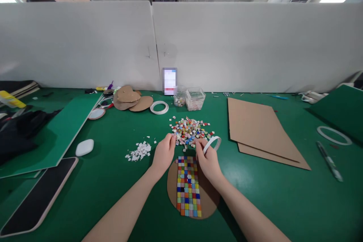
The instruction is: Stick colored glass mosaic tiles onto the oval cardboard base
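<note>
A round brown cardboard piece lies on the green table, with rows of coloured mosaic tiles down its middle. Just beyond it is a loose heap of small coloured tiles. My left hand is at the heap's near left edge, fingers pinched together; whatever is between the fingertips is too small to make out. My right hand is above the cardboard's upper right, with a white tape roll looped on its fingers. Its fingertips are closed near the heap, and any small piece in them is unclear.
White paper scraps lie left of my left hand. Farther back are cardboard discs, a tape ring, a clear box and an upright phone. Cardboard sheets lie right; a large phone lies left.
</note>
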### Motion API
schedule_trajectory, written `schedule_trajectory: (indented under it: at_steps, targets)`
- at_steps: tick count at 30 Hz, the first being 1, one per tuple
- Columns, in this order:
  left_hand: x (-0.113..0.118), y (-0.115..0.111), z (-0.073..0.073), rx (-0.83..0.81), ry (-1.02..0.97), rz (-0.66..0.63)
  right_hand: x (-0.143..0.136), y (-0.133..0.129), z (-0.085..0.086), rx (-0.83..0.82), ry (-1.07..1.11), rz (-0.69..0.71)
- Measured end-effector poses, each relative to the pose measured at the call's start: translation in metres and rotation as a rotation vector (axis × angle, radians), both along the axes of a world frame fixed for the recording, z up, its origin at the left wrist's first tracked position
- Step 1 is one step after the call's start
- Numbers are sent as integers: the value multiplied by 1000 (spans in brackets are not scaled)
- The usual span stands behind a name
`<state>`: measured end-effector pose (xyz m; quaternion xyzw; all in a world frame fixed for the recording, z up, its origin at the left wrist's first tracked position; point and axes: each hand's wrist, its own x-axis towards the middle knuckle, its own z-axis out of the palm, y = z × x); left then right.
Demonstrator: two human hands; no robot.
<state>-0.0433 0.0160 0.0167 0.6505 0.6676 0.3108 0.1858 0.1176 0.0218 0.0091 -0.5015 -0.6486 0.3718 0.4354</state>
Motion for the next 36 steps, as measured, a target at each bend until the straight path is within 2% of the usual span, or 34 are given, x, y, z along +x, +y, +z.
schedule_trajectory:
  at_steps: [4,8,15,26,36]
  targets:
    - [2,-1,-2,2,73,0,1,6,2,100,-267,43]
    - [4,-2,-5,-5,128,-2,-4,10,-4,190,-479,29]
    - [6,-4,-4,13,120,-2,-8,13,-10,231,-625,16]
    - [3,-7,0,4,38,-51,-4,21,-8,239,-587,76]
    - [2,-10,1,-7,-57,-51,5,18,0,155,-196,58]
